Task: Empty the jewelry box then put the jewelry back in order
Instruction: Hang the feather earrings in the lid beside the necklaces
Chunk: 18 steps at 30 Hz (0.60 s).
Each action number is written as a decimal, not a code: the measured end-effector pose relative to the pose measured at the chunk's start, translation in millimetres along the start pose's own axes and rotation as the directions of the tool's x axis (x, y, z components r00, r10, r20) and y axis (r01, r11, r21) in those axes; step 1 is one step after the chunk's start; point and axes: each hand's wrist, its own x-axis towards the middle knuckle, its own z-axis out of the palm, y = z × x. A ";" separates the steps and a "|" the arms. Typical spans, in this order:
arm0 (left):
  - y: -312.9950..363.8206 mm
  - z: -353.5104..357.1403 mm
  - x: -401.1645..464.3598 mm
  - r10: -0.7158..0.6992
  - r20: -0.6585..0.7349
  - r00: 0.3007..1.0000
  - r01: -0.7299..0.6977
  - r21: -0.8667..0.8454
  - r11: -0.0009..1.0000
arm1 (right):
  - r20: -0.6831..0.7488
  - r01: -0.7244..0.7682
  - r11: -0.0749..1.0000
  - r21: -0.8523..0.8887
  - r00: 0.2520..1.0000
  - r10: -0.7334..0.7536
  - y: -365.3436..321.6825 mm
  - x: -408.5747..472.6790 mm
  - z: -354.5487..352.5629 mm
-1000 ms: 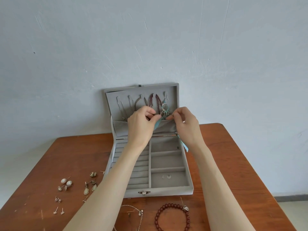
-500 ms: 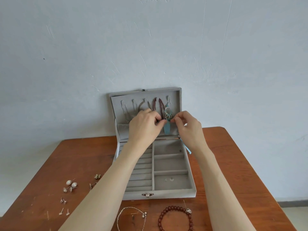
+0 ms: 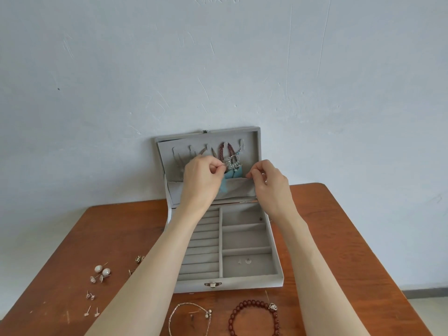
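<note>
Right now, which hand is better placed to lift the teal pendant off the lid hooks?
Left hand: it already pinches by the teal pendant. Right hand pinches the lid pocket edge.

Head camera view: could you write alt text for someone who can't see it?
Two bare hands, left hand and right hand, pinch at a silver and turquoise necklace hanging inside the raised lid of an open grey velvet jewelry box on a wooden table.
</note>
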 end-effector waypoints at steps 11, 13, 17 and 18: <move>-2.5 -0.1 0.9 0.028 0.113 0.993 -0.035 0.061 0.998 | 0.025 -0.016 1.000 0.027 1.000 0.016 0.8 -0.4 -1.7; -1.2 2.1 -1.0 0.000 0.104 0.995 -0.003 0.023 1.000 | 0.029 -0.025 0.999 0.035 0.999 0.024 0.7 -0.6 -1.4; -2.4 5.3 -2.3 0.011 0.162 0.987 -0.016 0.031 0.999 | 0.027 -0.043 0.998 0.054 0.999 0.042 1.5 -0.3 -1.9; -3.5 4.7 -2.5 0.004 0.166 0.986 -0.009 0.026 1.000 | 0.025 -0.051 0.996 0.067 0.998 0.050 1.3 -0.2 -2.8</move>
